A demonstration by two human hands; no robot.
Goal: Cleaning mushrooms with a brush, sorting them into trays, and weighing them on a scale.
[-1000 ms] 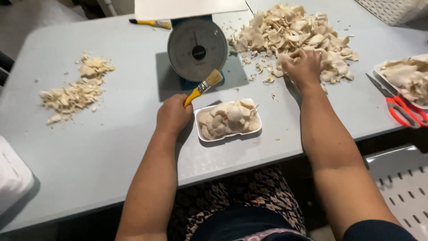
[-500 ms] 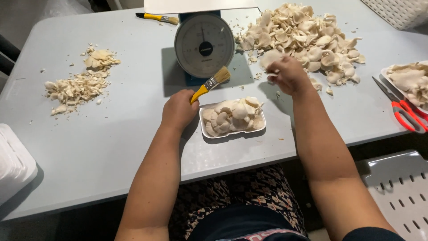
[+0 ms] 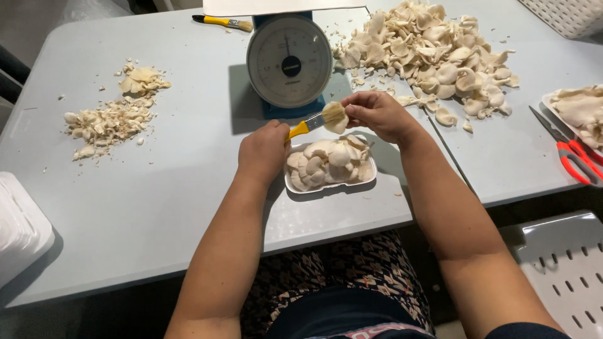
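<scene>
My left hand (image 3: 264, 150) grips a small brush with a yellow handle (image 3: 308, 125), its bristles against a pale oyster mushroom (image 3: 335, 117). My right hand (image 3: 377, 114) pinches that mushroom just above a white tray (image 3: 295, 185) filled with mushrooms. Both hands hover over the grey table, in front of a blue dial scale (image 3: 289, 61). A big heap of loose oyster mushrooms (image 3: 433, 56) lies to the right of the scale.
Mushroom trimmings (image 3: 110, 116) are piled at the left. A second yellow-handled brush (image 3: 223, 22) lies behind the scale. Red scissors (image 3: 575, 157) and another tray of mushrooms (image 3: 581, 113) sit at the right edge. A white container (image 3: 19, 229) is at the near left, a white basket (image 3: 568, 14) far right.
My right hand left the big heap with one mushroom and brought it over the tray. My left hand lifted the brush to meet it.
</scene>
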